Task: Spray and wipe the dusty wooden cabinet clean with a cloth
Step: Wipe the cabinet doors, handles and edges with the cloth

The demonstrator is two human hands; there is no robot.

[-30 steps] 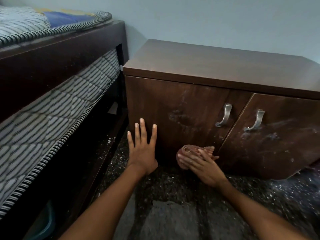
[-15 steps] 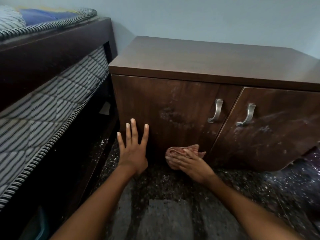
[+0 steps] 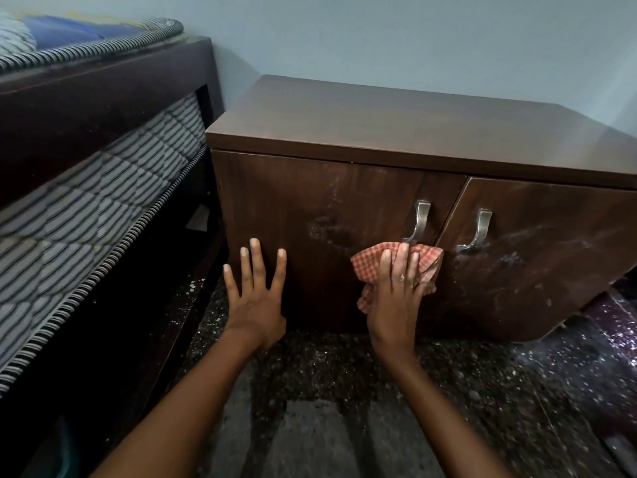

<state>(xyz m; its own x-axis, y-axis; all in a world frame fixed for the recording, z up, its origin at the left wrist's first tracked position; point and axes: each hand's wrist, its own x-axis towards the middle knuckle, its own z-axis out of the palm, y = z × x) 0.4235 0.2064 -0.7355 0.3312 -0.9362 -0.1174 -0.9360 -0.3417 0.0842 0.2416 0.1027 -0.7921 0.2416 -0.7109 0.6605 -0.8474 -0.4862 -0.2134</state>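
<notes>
The dark wooden cabinet [image 3: 379, 139] stands against the wall, its two doors smeared with pale dust. My right hand [image 3: 396, 294] presses a red-checked cloth [image 3: 370, 267] flat against the left door, just below that door's metal handle [image 3: 418, 220]. My left hand [image 3: 256, 291] rests on the lower left part of the same door with its fingers spread and straight. The right door, with its own handle [image 3: 477, 231], stands slightly ajar. No spray bottle is in view.
A dark bed frame [image 3: 103, 108] with striped mattresses [image 3: 86, 208] stands close on the left, leaving a narrow gap beside the cabinet. The speckled dark floor [image 3: 344, 391] spreads in front. A blue wall [image 3: 379, 39] is behind.
My right hand has carried the cloth from the bottom edge of the left door up to just under its handle. My left hand has stayed on the door.
</notes>
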